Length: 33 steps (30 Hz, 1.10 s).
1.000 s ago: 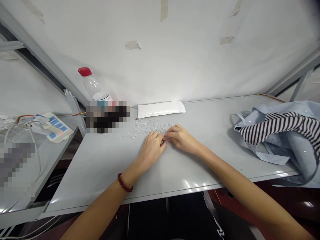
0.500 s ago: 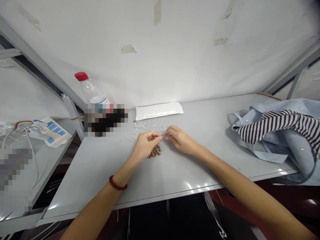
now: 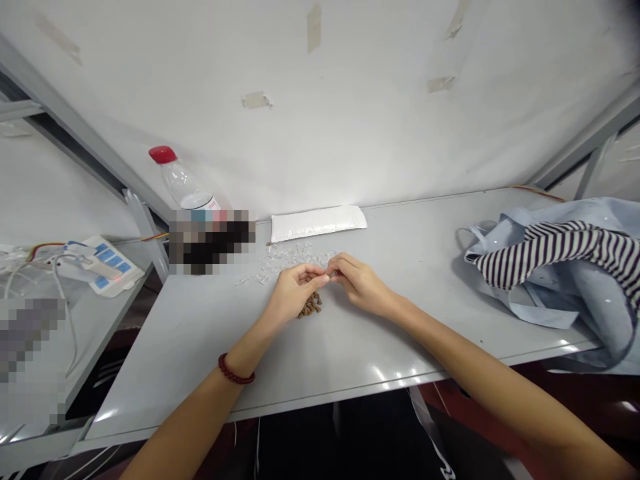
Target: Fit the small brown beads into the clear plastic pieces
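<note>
My left hand (image 3: 294, 291) is closed in a pinch, its fingertips meeting those of my right hand (image 3: 359, 285) over the table. Both hands hold something between thumb and finger that is too small to make out. Under and just right of my left hand lies a little heap of brown, chunky, cone-like pieces (image 3: 311, 305), partly covered by the palm. Behind the hands, many small clear plastic pieces (image 3: 287, 257) are scattered. A red bead bracelet (image 3: 235, 371) circles my left wrist.
A long white packet (image 3: 319, 223) lies against the wall. Back left stands a clear bottle with a red cap (image 3: 163, 155), beside a blurred dark object (image 3: 215, 243). A power strip (image 3: 113, 267) sits on the left shelf. Light blue cloth with a striped band (image 3: 540, 260) hangs over the right edge.
My right hand has moved slightly left, and its fingertips have come together with those of my left hand. The left hand has barely moved.
</note>
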{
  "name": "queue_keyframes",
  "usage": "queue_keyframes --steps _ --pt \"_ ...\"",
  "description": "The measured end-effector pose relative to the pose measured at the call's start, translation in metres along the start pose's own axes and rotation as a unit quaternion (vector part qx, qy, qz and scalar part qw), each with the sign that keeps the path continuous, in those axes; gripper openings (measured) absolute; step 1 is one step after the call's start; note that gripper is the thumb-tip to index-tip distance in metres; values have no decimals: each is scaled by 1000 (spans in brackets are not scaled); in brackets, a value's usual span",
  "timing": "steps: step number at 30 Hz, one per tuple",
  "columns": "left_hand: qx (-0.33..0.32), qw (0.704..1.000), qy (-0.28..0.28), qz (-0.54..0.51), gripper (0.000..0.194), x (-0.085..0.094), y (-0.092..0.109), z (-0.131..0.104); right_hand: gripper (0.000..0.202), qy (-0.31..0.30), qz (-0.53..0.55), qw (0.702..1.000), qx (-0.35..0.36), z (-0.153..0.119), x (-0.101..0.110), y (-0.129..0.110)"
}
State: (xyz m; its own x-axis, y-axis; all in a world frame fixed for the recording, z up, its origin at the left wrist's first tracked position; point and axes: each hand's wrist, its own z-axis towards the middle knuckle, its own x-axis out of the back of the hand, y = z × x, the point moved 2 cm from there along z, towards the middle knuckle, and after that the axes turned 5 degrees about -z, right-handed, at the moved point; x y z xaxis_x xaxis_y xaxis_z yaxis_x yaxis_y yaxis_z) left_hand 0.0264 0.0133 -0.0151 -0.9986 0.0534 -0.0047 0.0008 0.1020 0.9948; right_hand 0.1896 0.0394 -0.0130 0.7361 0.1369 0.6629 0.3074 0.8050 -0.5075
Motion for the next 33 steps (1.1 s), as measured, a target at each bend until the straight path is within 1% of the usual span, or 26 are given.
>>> queue_keyframes --steps 2,4,7,10,12,14,17,19,22,25,27,29,31,33 --pt "32 999 -28 -32 26 1 -1 -1 18 16 19 1000 13 0 1 -5" --pt "49 996 -64 -50 28 1 0 -2 21 29 32 999 24 -1 2 -10" --pt "36 993 -94 -59 27 2 2 -5 22 46 41 997 36 -1 1 -16" --pt "31 993 -97 -51 25 3 7 -4 20 49 39 998 32 1 0 -16" --pt "21 996 -86 0 22 6 12 -1 19 45 17 999 8 1 1 -10" --pt "-7 994 -50 95 21 11 17 2 19 33 -26 998 -35 1 1 -1" --pt "-60 969 10 241 18 19 20 4 20 4 -100 989 -113 -1 3 15" --pt "-81 947 12 312 16 20 18 4 19 -19 -140 978 -155 -1 3 22" --pt "-103 919 -19 381 13 15 12 2 17 -50 -181 965 -185 0 4 26" --pt "-129 912 -33 388 11 9 7 1 19 -60 -199 961 -181 2 3 23" --pt "-145 917 -28 370 11 7 4 0 20 -44 -196 966 -165 3 1 20" --pt "-158 927 -16 341 12 5 1 0 21 -34 -183 973 -134 4 -1 17" --pt "-157 935 -6 317 12 5 0 0 23 -46 -171 979 -102 5 -5 16" --pt "-147 939 1 311 12 5 0 0 24 -67 -170 979 -87 4 -9 16"
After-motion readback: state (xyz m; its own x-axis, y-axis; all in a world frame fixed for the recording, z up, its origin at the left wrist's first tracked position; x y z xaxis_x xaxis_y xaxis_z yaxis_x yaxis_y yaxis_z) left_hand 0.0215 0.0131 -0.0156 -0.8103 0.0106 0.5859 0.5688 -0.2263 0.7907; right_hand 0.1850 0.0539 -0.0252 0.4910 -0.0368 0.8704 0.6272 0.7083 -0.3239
